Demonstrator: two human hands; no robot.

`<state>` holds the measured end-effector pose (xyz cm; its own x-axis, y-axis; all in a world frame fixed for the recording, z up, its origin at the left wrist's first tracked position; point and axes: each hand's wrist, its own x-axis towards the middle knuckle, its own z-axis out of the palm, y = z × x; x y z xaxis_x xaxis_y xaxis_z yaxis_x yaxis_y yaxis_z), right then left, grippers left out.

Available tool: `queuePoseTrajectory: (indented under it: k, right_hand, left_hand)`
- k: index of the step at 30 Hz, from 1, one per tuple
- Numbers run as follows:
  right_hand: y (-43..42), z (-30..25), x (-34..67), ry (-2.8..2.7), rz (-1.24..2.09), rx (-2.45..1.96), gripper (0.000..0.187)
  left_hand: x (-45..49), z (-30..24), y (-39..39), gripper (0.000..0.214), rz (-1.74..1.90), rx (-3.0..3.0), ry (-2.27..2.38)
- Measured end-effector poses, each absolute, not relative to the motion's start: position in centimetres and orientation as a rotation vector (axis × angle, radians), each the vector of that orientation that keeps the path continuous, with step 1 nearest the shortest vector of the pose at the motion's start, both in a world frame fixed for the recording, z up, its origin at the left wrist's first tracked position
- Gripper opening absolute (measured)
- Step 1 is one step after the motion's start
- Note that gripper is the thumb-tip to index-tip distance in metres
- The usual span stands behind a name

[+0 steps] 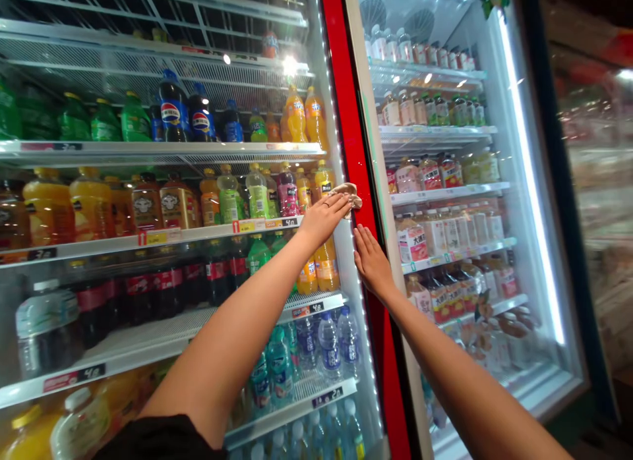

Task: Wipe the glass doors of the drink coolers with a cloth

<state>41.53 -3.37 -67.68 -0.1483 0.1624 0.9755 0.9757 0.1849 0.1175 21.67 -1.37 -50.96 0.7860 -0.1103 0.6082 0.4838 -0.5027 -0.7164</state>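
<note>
A crumpled pale cloth [350, 195] lies against the edge of the glass cooler door, where it meets the red door frame [353, 117]. My left hand [326, 215] presses the cloth there, its fingers closed together over it and a ring on one finger. Part of the cloth shows beyond the fingertips. Lower and to the right, my right hand [370, 259] rests on the red frame with its fingers stretched out and nothing in them. Behind the glass, by my left hand, stand several juice bottles [287, 190].
Shelves of drinks fill the left cooler, including cola bottles [173, 111] and water bottles [329, 341]. To the right stands a second lit glass cooler [445, 134] with rows of bottles. A blurred dark area with a shelf [598, 183] lies at the far right.
</note>
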Motion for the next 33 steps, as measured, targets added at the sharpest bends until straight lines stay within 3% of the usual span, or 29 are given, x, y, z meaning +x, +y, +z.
queuePoseTrajectory:
  k: [4, 11, 18, 25, 33]
  right_hand:
    - [-3.1, -67.8, 41.3, -1.499, -1.084, -1.146, 0.076]
    - [-2.4, -68.1, 41.3, -1.469, -1.102, -1.146, 0.076]
    - [-2.5, -68.0, 41.6, -1.474, -1.148, -1.128, 0.079]
    - [-2.4, -68.8, 41.0, -1.423, -1.062, -1.143, 0.077]
    - [-2.7, -69.4, 41.4, -1.421, -1.025, -1.138, 0.077]
  left_hand:
    - [19.4, -50.0, -1.0, 0.055, -0.561, -2.004, -0.18]
    - [23.3, -50.9, -2.3, 0.054, -0.769, -1.978, -0.368]
    - [24.3, -51.2, -2.3, 0.053, -0.603, -2.032, -0.198]
    - [26.0, -49.9, -2.5, 0.057, -0.72, -2.043, -0.31]
    - [25.0, -50.2, -2.5, 0.047, -0.527, -2.075, -0.143]
